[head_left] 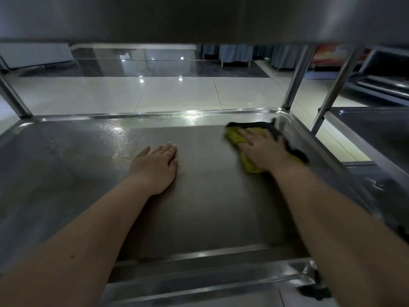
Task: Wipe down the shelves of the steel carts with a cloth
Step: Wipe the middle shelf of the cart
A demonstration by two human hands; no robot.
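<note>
Head view has the cloth [232, 136] at the far right corner of the shelf [210, 207], lying flat on the steel right by the raised rim. It's a soft, floppy rag, yellow-green on one face and dark on the other, bunched a bit at the edges. I'd guess it's light and maybe damp, so it should slide easily under a flat palm and you don't need to pinch it at all. The right hand [261, 149] is doing exactly that: fingers straight and spread on top of it, pressing down, not clenched. It's a little blurry. The left hand [158, 167] lies flat and relaxed on bare steel mid-shelf, holding nothing, probably just bracing. The shelf itself is smooth brushed steel, hard and slick-looking, with a wet sheen [119, 134] toward the far left. Round steel posts [296, 78] hold another shelf [199, 18] overhead. A second cart [376, 129] sits just to the right, with glossy floor tiles [177, 91] beyond.
</note>
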